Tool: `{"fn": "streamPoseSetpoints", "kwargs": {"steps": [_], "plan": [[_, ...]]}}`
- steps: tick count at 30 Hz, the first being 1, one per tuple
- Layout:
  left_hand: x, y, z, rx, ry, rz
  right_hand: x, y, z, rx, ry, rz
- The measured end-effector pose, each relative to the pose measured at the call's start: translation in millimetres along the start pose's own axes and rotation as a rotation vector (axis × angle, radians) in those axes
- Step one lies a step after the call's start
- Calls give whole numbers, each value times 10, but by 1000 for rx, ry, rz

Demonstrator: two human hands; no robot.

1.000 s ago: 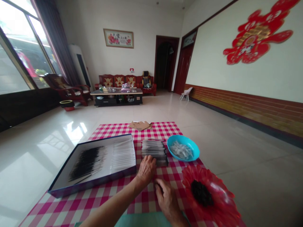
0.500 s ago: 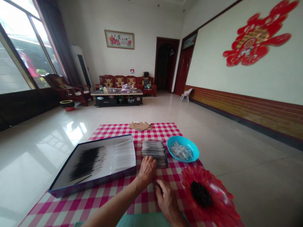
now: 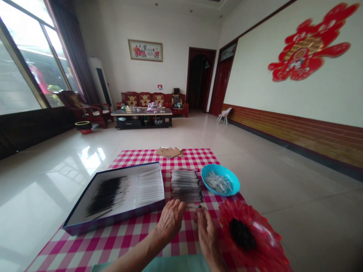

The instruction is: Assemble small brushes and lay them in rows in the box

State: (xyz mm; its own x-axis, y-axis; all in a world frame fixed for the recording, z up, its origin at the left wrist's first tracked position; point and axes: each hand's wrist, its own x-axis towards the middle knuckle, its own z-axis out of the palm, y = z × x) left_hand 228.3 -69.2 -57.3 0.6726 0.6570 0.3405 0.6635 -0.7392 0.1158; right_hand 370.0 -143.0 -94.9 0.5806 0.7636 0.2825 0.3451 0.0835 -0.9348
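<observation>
Daylight is being admitted by the window (image 3: 21, 73); glare is being cast on the floor (image 3: 92, 160) beyond the left edge of the worktop (image 3: 93, 245). Slim rods (image 3: 185, 183) are being blurred; the red bowl (image 3: 263, 234) is being distorted.

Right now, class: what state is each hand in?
Left hand: closed, apparently holding a thin stick.
Right hand: partly curled near the stick's dark end; grip cannot be told.

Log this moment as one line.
left hand: at slim stick; right hand: near same stick; beyond: row of sticks; left: shallow box; right: blue bowl, red dish
</observation>
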Motion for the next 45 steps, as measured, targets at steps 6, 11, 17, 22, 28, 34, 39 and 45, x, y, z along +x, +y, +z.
{"fn": "streamPoseSetpoints", "kwargs": {"steps": [6,11,17,22,28,34,39,45], "plan": [[-258,-51,-58,-53,40,10,4,-6,-20,31,-67,18],[-258,114,-29,-91,75,-28,-16,-96,-13,-7,-164,-36],[-249,264,96,-164,101,-39,-24,-174,-25,-70,-186,-76],[-260,208,147,-203,88,2,0,-96,-25,-31,-183,-78],[-242,166,173,-191,46,7,43,-48,-58,79,-249,-20],[-243,140,154,-218,19,15,59,-54,-92,79,-293,-33],[-224,146,111,-261,5,-31,65,-3,-73,159,-304,-55],[-197,151,108,-247,-18,-11,51,84,-16,164,-308,14]]}}
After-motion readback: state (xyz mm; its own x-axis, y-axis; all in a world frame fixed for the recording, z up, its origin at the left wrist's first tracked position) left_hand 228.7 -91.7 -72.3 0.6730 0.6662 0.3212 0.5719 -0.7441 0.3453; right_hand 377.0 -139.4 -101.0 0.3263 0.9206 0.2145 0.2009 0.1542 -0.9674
